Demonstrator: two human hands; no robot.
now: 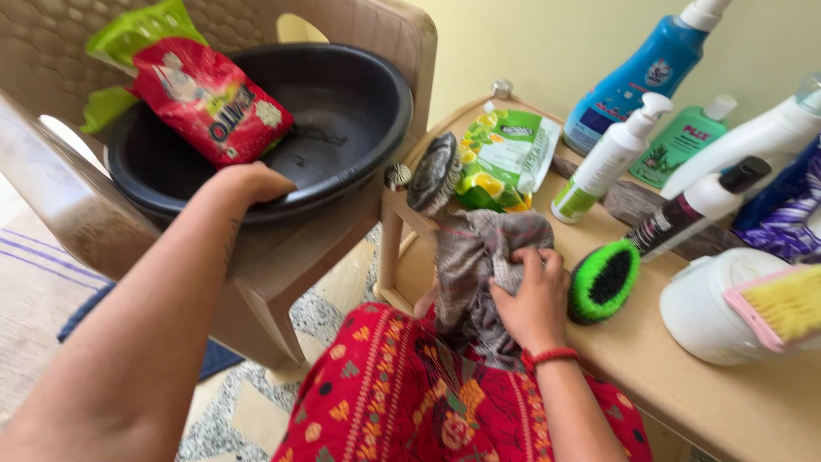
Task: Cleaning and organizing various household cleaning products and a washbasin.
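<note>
My left hand [248, 184] grips the near rim of a black plastic basin [342, 111] that sits on a beige plastic chair [282, 257]. Inside the basin lies a red detergent packet [209, 98] over a green packet [137, 34]. My right hand [534, 295] clutches a crumpled grey-brown cloth [479, 257] at the edge of a low wooden table [650, 359]. A green and black scrub brush [603, 281] lies just right of that hand.
On the table stand a green-and-white refill pouch [505, 158], a round dark scrubber [432, 171], a white pump bottle [611, 158], a blue bottle [641, 77], a green bottle [684, 141], a white tub [718, 304] and a pink-handled yellow brush [782, 304]. My lap is covered by red patterned fabric [402, 402].
</note>
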